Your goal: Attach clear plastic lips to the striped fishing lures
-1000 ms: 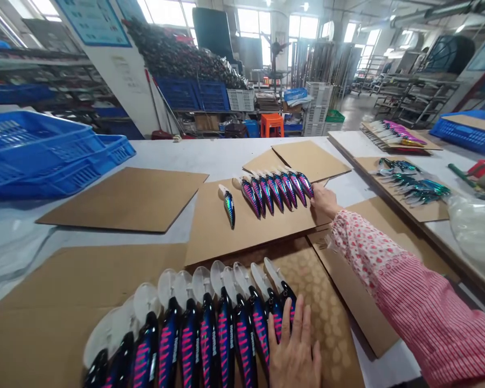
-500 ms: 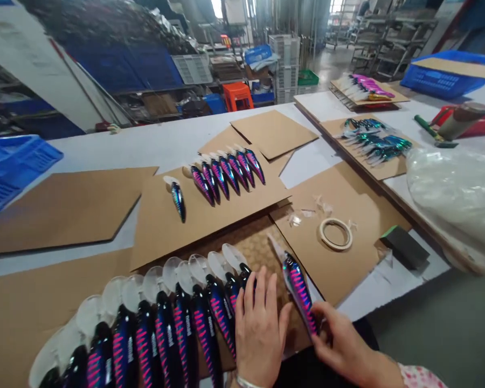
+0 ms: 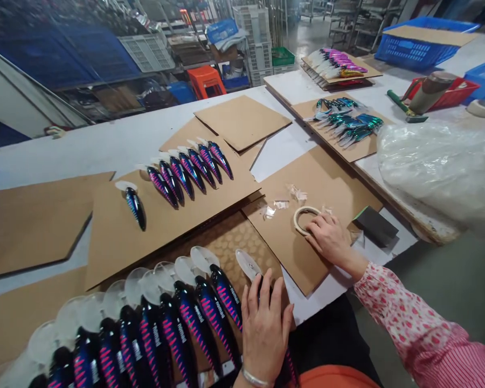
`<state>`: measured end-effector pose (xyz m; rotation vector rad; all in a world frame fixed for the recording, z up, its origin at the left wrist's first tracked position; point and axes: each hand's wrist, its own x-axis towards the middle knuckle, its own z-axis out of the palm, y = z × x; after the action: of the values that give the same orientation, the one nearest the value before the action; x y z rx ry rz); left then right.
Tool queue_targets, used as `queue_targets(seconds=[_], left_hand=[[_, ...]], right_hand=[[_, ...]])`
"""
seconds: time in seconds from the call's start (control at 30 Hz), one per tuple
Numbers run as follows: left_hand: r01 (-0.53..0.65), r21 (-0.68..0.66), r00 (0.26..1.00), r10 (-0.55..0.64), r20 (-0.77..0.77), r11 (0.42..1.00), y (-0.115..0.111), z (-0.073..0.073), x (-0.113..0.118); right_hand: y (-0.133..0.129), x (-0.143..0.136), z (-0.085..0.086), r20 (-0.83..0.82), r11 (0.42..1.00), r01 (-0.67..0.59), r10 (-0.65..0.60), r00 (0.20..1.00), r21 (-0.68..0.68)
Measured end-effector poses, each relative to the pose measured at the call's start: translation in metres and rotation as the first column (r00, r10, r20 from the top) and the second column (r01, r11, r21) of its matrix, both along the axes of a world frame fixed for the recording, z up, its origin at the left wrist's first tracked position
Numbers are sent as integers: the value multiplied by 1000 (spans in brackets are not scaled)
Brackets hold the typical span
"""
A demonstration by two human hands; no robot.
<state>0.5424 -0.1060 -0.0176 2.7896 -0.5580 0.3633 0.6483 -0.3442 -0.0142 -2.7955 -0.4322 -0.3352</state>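
My left hand (image 3: 263, 323) lies over the rightmost large fishing lure (image 3: 248, 264), whose clear lip shows beyond my fingers and whose body is mostly covered. Beside it runs a row of large dark lures with pink stripes (image 3: 192, 315), their clear lips pointing away from me. My right hand (image 3: 327, 237) has its fingertips on the near right edge of a cream tape roll (image 3: 296, 220), which lies flat on cardboard. Bits of clear film (image 3: 269, 212) lie left of the roll. Just right of my right hand is a dark block with a green edge (image 3: 375, 226).
Smaller lures (image 3: 189, 171) lie on a raised cardboard sheet (image 3: 222, 207). Green lures (image 3: 351, 125) and pink lures (image 3: 341, 60) rest on boards at the back right. A clear plastic bag (image 3: 440, 161) bulges at the right, near a red basket (image 3: 455, 91).
My right hand has let go of the lure and moved up and right to the tape roll. My left hand now covers a lure at the row's right end. The view has shifted right.
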Motion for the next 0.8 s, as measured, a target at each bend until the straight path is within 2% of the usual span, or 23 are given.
queue_targets(seconds=[0.07, 0.17, 0.23, 0.3, 0.4, 0.57, 0.7, 0.8], left_hand=[[-24, -102, 999, 27, 28, 994, 2, 9, 6], [-71, -317, 997, 78, 10, 946, 5, 23, 20], [-76, -406, 997, 70, -28, 911, 6, 29, 27], [-50, -444, 998, 30, -51, 895, 6, 32, 31], [-18, -463, 999, -1, -42, 886, 7, 32, 29], [-26, -483, 999, 13, -31, 875, 13, 34, 23], [-77, -471, 989, 6, -149, 879, 16, 42, 20], [-129, -502, 971, 7, -238, 855, 17, 45, 16]], right_hand=[[8, -6, 0, 21, 991, -103, 101, 995, 91], [27, -30, 5, 35, 903, -279, 283, 958, 327], [39, -46, 9, 31, 841, -328, 349, 937, 430], [47, -58, 11, 21, 812, -343, 378, 925, 472], [54, -66, 10, 6, 799, -352, 400, 916, 487], [55, -66, 10, 8, 804, -400, 443, 897, 440], [53, -63, 16, 14, 830, -434, 459, 888, 350], [52, -61, 19, 11, 859, -406, 424, 905, 311]])
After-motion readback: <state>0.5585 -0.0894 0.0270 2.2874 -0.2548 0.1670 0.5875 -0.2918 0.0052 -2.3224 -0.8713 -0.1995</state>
